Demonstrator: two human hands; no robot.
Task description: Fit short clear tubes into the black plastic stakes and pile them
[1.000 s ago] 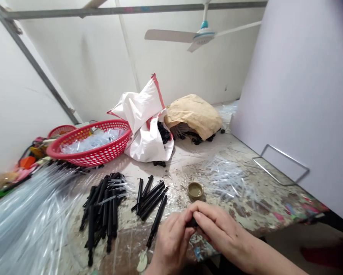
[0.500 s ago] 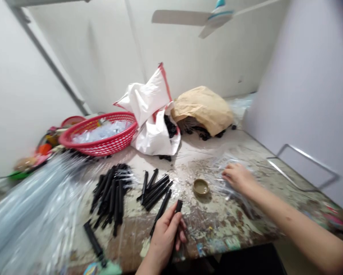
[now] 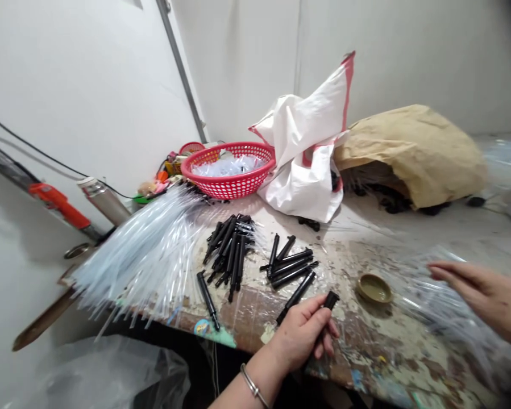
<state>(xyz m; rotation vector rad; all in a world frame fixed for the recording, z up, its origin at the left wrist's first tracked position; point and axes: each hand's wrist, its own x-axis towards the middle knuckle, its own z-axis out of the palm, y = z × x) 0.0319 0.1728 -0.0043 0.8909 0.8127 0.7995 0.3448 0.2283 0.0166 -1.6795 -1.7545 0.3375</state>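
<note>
My left hand (image 3: pixel 304 335) is wrapped round a black plastic tube (image 3: pixel 331 300) near the table's front edge, the tube's end sticking up past the thumb. Farther right, my right hand (image 3: pixel 489 298) hovers over a loose heap of clear plastic strips (image 3: pixel 445 304), fingers stretched out and pointing left; I see nothing in them. Between the hands sits a small round dish (image 3: pixel 374 288) with a cloudy liquid. Just beyond my left hand lies a single black tube (image 3: pixel 296 296), and behind it several more black tubes (image 3: pixel 291 267) rest in a small group.
A bigger pile of black tubes (image 3: pixel 229 250) lies left of centre. Long clear plastic strands (image 3: pixel 144 255) hang over the table's left edge. At the back stand a red basket (image 3: pixel 229 186), a white sack (image 3: pixel 302 170) and a brown paper cover (image 3: pixel 426 153) over dark pieces.
The view has swung left, bringing a flask and the strands' loose ends into sight. My left hand keeps its hold on the black tube. My right hand's fingers look straighter over the clear strips.
</note>
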